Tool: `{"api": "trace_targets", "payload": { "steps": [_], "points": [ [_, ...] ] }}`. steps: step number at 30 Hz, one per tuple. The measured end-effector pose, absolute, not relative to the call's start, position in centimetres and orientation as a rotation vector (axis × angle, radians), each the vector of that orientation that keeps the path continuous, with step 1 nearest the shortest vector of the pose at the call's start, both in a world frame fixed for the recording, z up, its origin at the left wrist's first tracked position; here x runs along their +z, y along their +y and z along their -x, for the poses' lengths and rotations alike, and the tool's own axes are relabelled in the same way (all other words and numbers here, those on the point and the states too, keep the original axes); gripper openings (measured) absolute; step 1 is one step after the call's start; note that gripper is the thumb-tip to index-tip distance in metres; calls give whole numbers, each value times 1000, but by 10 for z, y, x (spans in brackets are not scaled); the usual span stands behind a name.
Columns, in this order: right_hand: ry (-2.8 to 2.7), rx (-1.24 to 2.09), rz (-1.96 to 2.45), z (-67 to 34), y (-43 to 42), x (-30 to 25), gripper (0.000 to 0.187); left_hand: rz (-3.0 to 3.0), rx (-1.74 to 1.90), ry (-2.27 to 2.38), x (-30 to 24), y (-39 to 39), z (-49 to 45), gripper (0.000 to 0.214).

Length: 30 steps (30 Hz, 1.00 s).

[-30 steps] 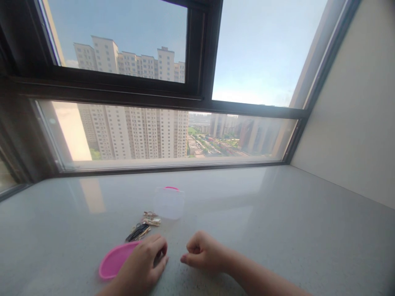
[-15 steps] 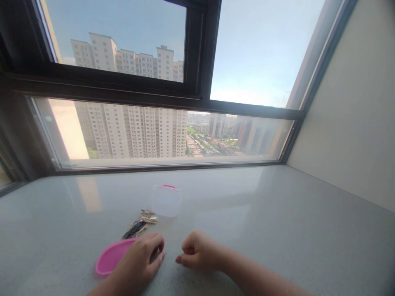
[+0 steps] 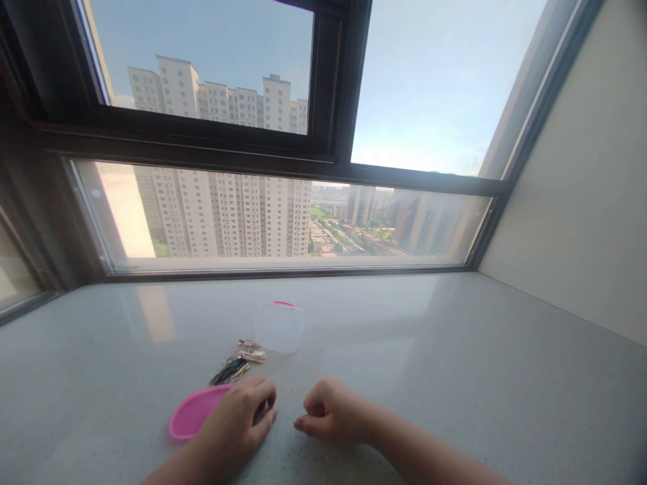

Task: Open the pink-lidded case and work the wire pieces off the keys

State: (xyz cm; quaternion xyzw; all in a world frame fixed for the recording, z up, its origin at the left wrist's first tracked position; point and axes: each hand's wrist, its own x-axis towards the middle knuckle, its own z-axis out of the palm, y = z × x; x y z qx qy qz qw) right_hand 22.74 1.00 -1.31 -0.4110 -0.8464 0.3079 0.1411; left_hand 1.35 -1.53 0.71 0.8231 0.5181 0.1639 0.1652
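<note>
My left hand (image 3: 235,414) rests on the stone sill with its fingers curled, lying over the right part of a pink oval plastic lid (image 3: 195,413). Just above that hand lies a bunch of metal keys (image 3: 235,362), some with black covers. A translucent plastic box (image 3: 278,329) with a pink strip along its far top edge stands beyond the keys. My right hand (image 3: 328,411) is curled loosely on the sill a little to the right, touching nothing but the stone. Whether my left hand grips the lid is hidden.
A speckled grey stone window sill (image 3: 429,350) spans the view and ends at a dark-framed window (image 3: 303,158) looking onto high-rise buildings. A beige side wall (image 3: 571,168) rises at the right.
The view shifts slightly with my head. My hands, the lid, the keys and the box keep the same places relative to one another.
</note>
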Motion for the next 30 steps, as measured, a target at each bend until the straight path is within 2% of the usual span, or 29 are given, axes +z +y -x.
{"api": "trace_targets", "payload": {
  "steps": [17,30],
  "points": [
    [-2560,691,1149,-226,6,-14,41,-2361,479,1457,9,-15,-15,6],
    [-2582,686,1144,-228,6,-14,40,-2346,463,1452,9,-16,-14,7]
  ]
}}
